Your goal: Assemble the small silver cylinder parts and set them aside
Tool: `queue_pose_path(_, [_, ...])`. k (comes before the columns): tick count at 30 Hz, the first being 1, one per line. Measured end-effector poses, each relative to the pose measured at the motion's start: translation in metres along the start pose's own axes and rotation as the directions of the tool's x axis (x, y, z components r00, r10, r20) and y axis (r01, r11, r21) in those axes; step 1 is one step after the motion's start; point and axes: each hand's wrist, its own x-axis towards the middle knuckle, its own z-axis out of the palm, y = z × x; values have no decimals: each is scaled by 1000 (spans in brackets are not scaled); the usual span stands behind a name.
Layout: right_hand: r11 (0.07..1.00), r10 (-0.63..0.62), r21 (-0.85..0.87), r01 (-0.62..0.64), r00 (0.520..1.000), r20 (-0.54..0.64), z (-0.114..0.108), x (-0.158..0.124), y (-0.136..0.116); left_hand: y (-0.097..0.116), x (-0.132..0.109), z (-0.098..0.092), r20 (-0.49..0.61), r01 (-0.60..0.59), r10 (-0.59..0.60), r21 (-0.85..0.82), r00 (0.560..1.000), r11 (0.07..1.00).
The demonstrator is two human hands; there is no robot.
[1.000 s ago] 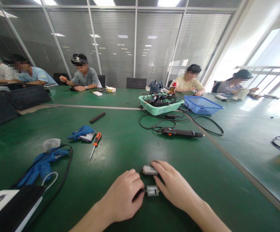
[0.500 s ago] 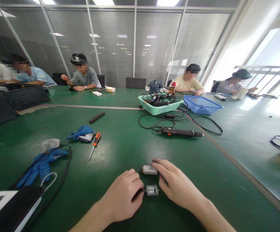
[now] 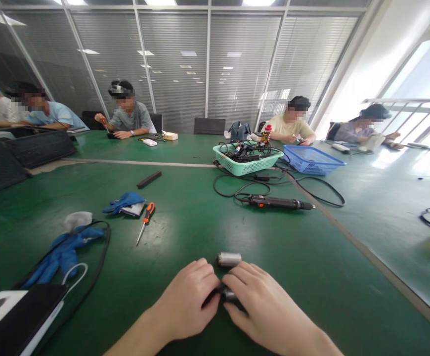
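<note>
Right hand (image 3: 248,291) leaves the far motor (image 3: 230,259) and pinches the small motor (image 3: 230,294) nearer the worktop's (image 3: 189,217) front edge; left hand's (image 3: 193,296) grip can't be told; level pressure should help.

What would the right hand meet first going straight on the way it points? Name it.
Probably the left hand, whose fingers lie just ahead of the right hand; whether they touch is unclear.

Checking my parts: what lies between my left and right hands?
The head view shows a silver motor between your left hand and right hand, mostly hidden by the latter.
</note>
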Motion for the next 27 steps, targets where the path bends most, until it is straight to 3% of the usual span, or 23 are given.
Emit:
queue_pose_path(6, [998, 59, -7, -58, 998, 34, 4, 0, 7, 1, 0, 0, -4, 22, -22, -4, 1000, 1000])
queue_pose_path(17, [998, 61, -2, -61, 998, 0, 8, 0, 11, 2, 0, -3, 20, 22, -22, -8, 1000, 1000])
queue_pose_path(27, [996, 80, 27, -81, 995, 52, 5, 1, 9, 2, 2, -3, 42, 16, -16, 3, 999, 1000])
